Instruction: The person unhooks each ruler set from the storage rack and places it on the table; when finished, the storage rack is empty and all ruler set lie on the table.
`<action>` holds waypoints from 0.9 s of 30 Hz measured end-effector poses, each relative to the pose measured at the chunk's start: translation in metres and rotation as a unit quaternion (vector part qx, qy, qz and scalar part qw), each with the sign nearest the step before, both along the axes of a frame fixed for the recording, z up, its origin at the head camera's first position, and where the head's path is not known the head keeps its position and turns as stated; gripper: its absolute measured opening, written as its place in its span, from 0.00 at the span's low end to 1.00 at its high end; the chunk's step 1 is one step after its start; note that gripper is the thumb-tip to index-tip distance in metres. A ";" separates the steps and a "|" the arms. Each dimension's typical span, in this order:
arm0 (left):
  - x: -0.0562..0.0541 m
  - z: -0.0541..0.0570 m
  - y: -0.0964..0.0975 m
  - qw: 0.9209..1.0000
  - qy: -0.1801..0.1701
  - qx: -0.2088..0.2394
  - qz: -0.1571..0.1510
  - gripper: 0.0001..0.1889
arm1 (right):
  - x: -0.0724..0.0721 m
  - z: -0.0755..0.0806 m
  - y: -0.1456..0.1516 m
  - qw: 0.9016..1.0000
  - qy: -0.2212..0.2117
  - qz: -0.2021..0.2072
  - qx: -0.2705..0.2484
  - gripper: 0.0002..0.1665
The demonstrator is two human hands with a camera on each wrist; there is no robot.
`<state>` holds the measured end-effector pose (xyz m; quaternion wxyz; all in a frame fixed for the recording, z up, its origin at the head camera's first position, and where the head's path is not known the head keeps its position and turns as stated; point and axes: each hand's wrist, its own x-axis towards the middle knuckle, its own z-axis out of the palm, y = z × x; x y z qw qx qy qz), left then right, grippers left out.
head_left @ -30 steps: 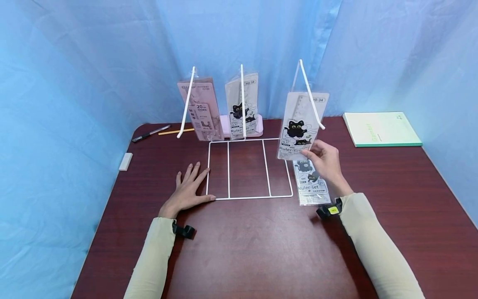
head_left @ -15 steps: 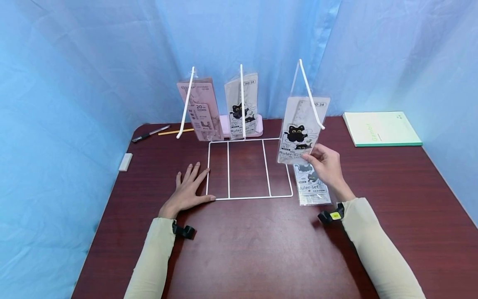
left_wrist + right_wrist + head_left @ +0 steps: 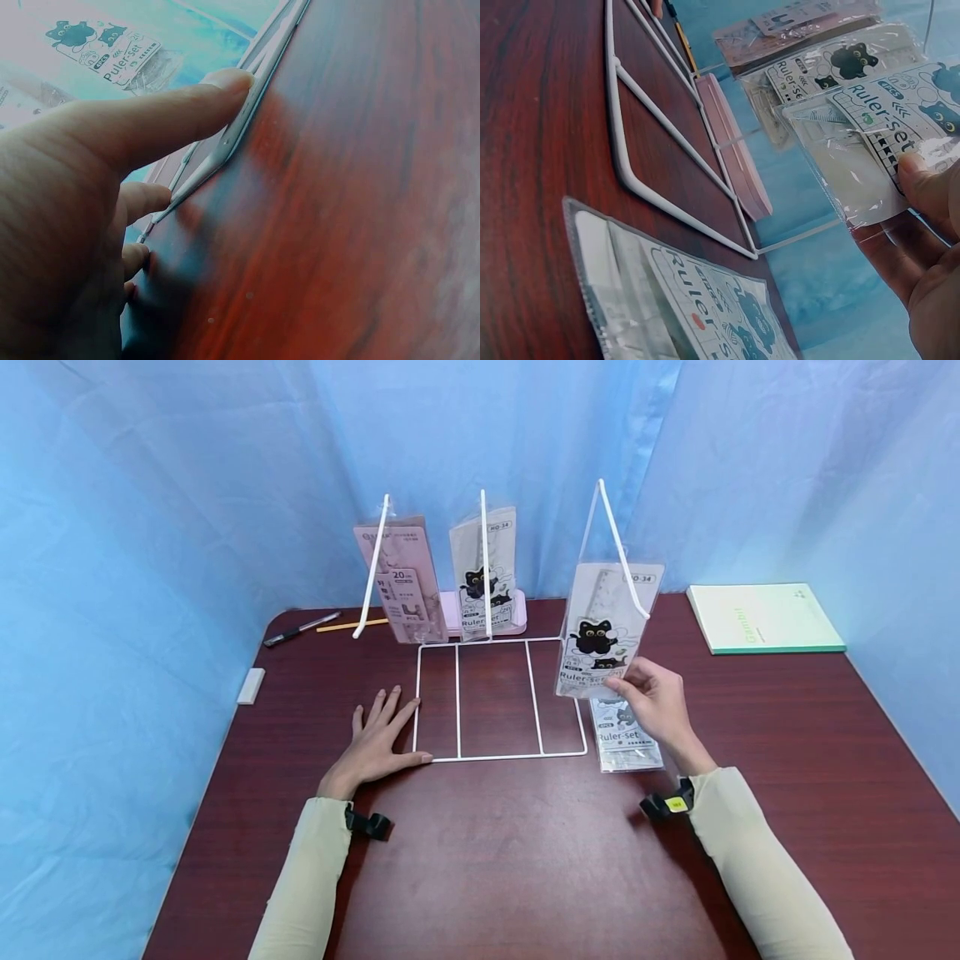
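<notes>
My right hand point(image 3: 660, 706) pinches the lower right corner of a clear-bagged ruler set point(image 3: 600, 602) printed with black cats, thumb in front and fingers behind. The pack stands upright and overlaps the right hook point(image 3: 621, 543) of a white wire display rack point(image 3: 510, 757). To the left, my left hand point(image 3: 375, 747) lies spread on the table, its thumb and a fingertip touching the rack's base frame; the left wrist view shows the thumb point(image 3: 187, 105) on the wire. Another ruler set point(image 3: 697, 300) lies on the table beside the base, partly hidden behind the held one in the head view.
A pink ruler pack point(image 3: 416, 610) hangs on the left hook and a cat ruler set point(image 3: 504, 552) on the middle one. Behind them lies a lilac case point(image 3: 517, 620). A pen point(image 3: 303, 628), a yellow pencil point(image 3: 352, 625), a white eraser point(image 3: 251, 686) and a green notebook point(image 3: 768, 618) lie around.
My right hand has come down slightly with the ruler set, so its top edge sits lower below the hook's peak. The left hand has stayed in place.
</notes>
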<state>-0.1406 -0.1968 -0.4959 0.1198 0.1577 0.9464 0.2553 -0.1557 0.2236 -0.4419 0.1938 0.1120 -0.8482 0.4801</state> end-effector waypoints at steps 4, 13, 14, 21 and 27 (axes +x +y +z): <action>0.000 0.000 -0.001 1.000 0.001 0.000 -0.001 0.52 | 0.003 -0.001 0.000 1.000 0.006 -0.001 0.002 0.07; 0.000 -0.002 -0.002 1.000 -0.006 -0.005 0.002 0.53 | 0.010 -0.001 0.001 1.000 0.014 -0.005 0.004 0.08; 0.000 -0.002 -0.001 1.000 -0.006 -0.004 0.002 0.53 | 0.011 -0.001 0.001 1.000 0.014 -0.004 0.004 0.08; 0.000 -0.001 -0.001 1.000 -0.010 -0.007 0.000 0.52 | 0.019 0.000 0.001 1.000 0.017 0.002 -0.003 0.09; 0.000 -0.001 -0.001 1.000 -0.012 -0.005 0.001 0.53 | 0.026 0.000 0.001 1.000 0.021 0.008 -0.010 0.07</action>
